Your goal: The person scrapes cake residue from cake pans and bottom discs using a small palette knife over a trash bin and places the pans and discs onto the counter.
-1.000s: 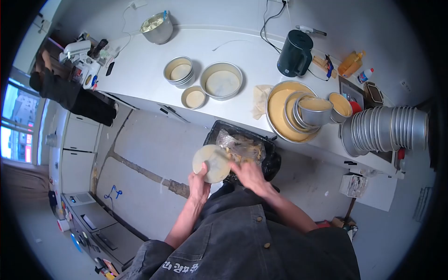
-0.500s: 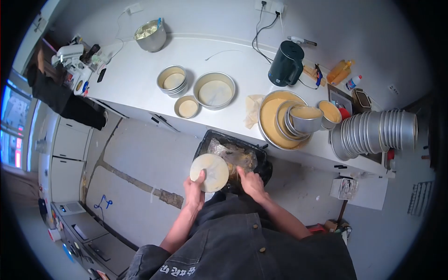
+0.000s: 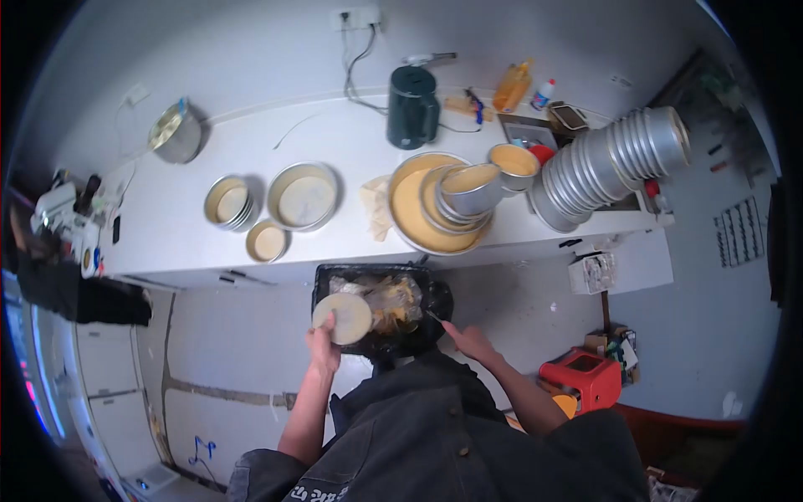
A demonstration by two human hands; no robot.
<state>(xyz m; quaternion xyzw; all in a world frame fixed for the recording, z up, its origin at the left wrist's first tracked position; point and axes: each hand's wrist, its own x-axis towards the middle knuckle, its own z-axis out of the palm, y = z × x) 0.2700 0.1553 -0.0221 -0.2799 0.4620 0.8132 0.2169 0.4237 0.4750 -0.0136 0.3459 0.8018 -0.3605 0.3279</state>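
The white counter (image 3: pixel 326 117) lies at twelve o'clock from the black bin (image 3: pixel 322 289), and the stacked cake pans (image 3: pixel 606 171) at two o'clock. The pale round disc (image 3: pixel 350 316) is above the bin's nine o'clock side. The left hand (image 3: pixel 324 343) is clamped on its seven o'clock edge. The right hand (image 3: pixel 470 341), near four o'clock, closes on a thin tool (image 3: pixel 434 317), too small to name.

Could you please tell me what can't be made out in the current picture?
All in the head view:
- Pale disc: its underside faces away.
- Thin item at the right hand: too small to identify.
- Black bin: bottom hidden by its contents.
- Co-worker: head lost in the dark left edge.
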